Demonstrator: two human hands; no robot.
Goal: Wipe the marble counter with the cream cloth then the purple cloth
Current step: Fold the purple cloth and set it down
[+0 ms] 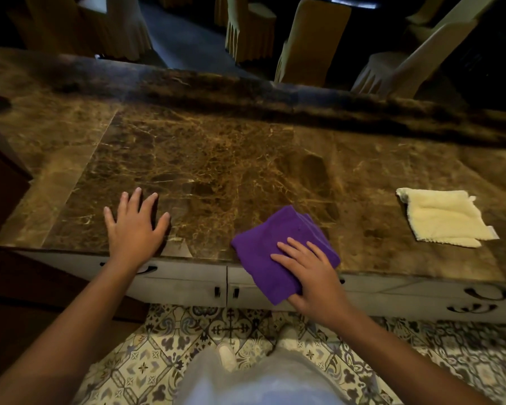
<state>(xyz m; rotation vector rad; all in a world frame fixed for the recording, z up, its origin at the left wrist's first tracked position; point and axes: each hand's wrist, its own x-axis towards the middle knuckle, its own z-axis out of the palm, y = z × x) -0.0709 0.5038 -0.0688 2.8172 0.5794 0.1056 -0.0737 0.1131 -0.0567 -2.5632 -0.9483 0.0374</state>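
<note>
A brown marble counter [205, 159] stretches across the view. My right hand [310, 273] lies flat on a folded purple cloth [269, 247] at the counter's near edge, and part of the cloth hangs over that edge. The cream cloth [444, 217] lies folded on the counter to the right, apart from both hands. My left hand [135, 226] rests palm down on the bare marble to the left, fingers spread, holding nothing.
A raised dark marble ledge [304, 103] runs along the counter's far side. Covered chairs [313, 42] stand beyond it. White cabinet doors [187, 285] sit below the near edge, above a patterned tile floor [164, 340]. Dark wooden furniture [0, 182] borders the counter's left end.
</note>
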